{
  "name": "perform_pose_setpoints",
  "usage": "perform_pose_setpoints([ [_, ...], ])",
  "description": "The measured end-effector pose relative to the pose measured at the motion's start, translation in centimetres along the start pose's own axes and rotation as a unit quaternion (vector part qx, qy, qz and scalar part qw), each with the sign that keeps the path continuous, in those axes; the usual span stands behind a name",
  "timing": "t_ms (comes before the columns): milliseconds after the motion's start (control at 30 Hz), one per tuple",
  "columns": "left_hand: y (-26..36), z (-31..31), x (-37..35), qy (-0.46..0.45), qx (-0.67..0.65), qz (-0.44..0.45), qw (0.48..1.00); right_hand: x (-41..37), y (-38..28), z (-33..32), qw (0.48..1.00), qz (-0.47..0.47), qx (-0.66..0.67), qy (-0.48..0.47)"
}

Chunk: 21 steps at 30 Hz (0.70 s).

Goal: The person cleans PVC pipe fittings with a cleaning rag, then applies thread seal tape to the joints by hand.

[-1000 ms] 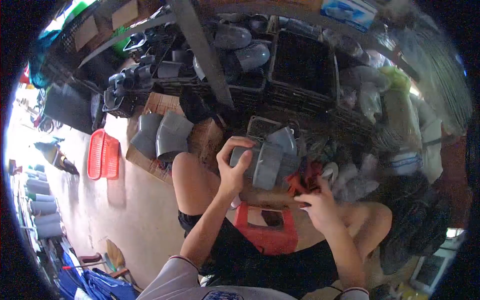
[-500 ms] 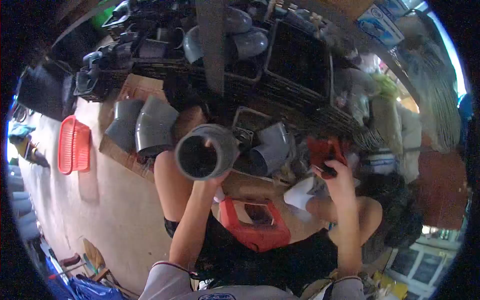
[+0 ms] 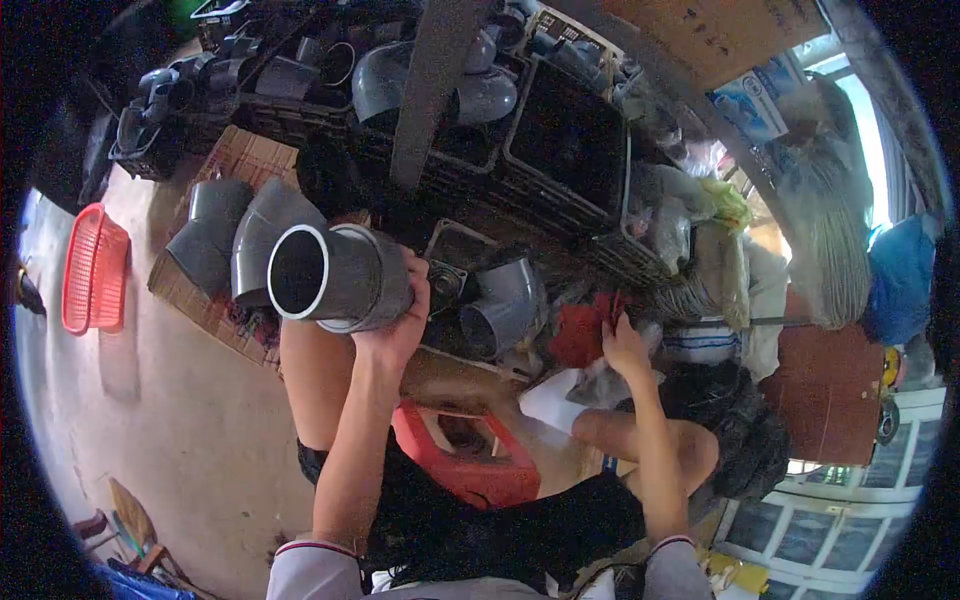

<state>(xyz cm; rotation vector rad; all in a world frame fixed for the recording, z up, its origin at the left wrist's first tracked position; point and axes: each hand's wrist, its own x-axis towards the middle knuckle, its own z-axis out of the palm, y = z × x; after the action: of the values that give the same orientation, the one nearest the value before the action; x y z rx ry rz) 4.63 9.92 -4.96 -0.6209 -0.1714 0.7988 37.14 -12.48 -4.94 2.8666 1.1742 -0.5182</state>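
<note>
My left hand (image 3: 392, 330) is wrapped round a grey plastic pipe elbow (image 3: 365, 275), holding it raised above my knee. The elbow's round open end, with a pale rim, faces left and toward me. Low on the right, my right hand (image 3: 626, 345) has its fingers closed at the edge of a red cloth (image 3: 580, 335); its fingertips are small and partly hidden. Between the hands, another grey elbow (image 3: 500, 305) rests on a dark crate (image 3: 450, 240). Two more grey elbows, a nearer one (image 3: 262, 240) and a farther one (image 3: 210, 235), stand on cardboard at the left.
A red plastic stool (image 3: 470, 465) is between my legs. On the floor at far left stands a pink-red basket (image 3: 97, 268). Black crates (image 3: 570, 130) with grey fittings line the back, behind a dark post (image 3: 425, 100). Plastic bags and a brown board (image 3: 830, 390) are at right.
The view has swung, shifting the scene leftward. In my left hand the elbow has turned, its open end now facing more to the left. My right hand stays by the red cloth.
</note>
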Motion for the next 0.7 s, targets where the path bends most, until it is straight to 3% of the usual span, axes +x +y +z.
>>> perform_pose_setpoints([
  [67,-0.2,0.3,0.2,-0.001,0.006,0.004,1.000,1.0,-0.7,-0.3,0.999,0.027,0.017,0.025],
  [133,-0.3,0.0,0.3,-0.001,0.011,0.000,1.000,0.4,-5.4,-1.3,0.996,0.052,0.033,0.062],
  [200,-0.3,-0.5,0.3,0.008,0.045,0.013,0.999,1.7,-7.6,1.0,0.993,-0.006,0.033,0.115],
  [267,-0.1,-1.2,0.6,0.021,0.110,0.036,0.993,2.9,-10.3,4.4,0.997,-0.022,-0.002,0.073],
  [333,-0.1,-2.1,0.5,0.025,0.180,0.050,0.982,2.9,-13.2,4.4,0.980,-0.088,0.162,-0.080],
  [367,0.2,-2.4,0.7,0.026,0.216,0.057,0.974,2.3,-14.1,3.6,0.973,-0.098,0.198,-0.069],
  [400,0.0,-2.2,1.0,0.042,0.382,0.140,0.912,1.2,-15.2,2.3,0.964,-0.108,0.235,-0.059],
  [433,-0.5,-2.2,1.3,0.057,0.532,0.219,0.816,-0.2,-16.2,0.6,0.955,-0.117,0.269,-0.049],
  [467,-1.2,-1.6,1.3,0.077,0.510,0.196,0.834,-1.8,-16.9,-1.9,0.945,-0.189,0.265,0.042],
  [500,-1.9,-1.1,1.2,0.097,0.487,0.174,0.850,-3.7,-17.4,-4.5,0.923,-0.256,0.256,0.133],
  [567,-2.2,-1.8,1.4,0.115,0.474,0.116,0.865,-7.4,-17.4,-8.3,0.865,-0.400,0.199,0.228],
  [600,-2.3,-2.6,1.6,0.109,0.486,0.079,0.864,-8.5,-17.1,-9.4,0.863,-0.442,0.103,0.222],
  [667,-3.8,-2.8,1.4,0.118,0.606,0.068,0.784,-9.9,-16.3,-10.5,0.831,-0.511,-0.087,0.199],
  [700,-4.5,-3.4,1.4,0.119,0.632,0.073,0.763,-10.2,-15.7,-9.5,0.863,-0.452,-0.129,0.184],
])
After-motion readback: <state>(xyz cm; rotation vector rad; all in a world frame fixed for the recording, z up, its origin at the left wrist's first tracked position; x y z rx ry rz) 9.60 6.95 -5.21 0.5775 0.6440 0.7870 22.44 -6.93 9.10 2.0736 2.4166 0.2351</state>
